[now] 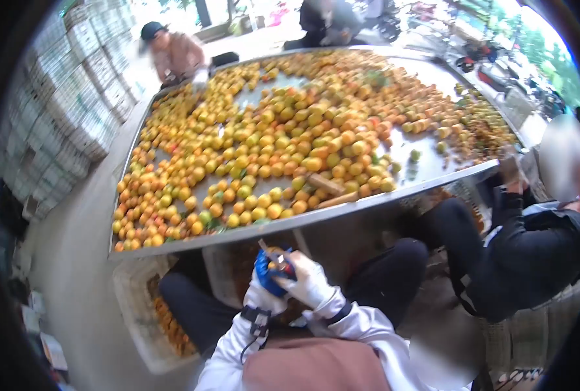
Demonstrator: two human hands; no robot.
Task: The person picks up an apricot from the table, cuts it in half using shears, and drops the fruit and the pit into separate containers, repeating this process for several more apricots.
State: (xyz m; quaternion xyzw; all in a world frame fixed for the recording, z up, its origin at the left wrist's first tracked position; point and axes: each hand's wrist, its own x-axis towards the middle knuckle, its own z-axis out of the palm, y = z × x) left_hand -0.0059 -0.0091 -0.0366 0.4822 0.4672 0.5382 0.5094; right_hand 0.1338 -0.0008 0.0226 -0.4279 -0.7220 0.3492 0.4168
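My left hand (267,274), in a blue and white glove, is closed around a small orange fruit (275,251) that is mostly hidden by fingers. Close against it, my right hand (308,281), in a white glove, grips a thin, blade-like tool (262,245) whose tip points up and left. Blur hides the tool's exact kind. Both hands are held over my lap, just below the near edge of a metal-rimmed table (238,236). Heaped on that table are many yellow-orange fruits (303,130), apricot-like, with a few green leaves.
A crate with orange pieces (172,319) stands by my left leg; another pale crate (221,267) is under the table edge. Wooden pieces (325,184) lie among the fruit. A person in black (518,254) sits to my right; two people sit opposite. Stacked crates (62,85) line the left.
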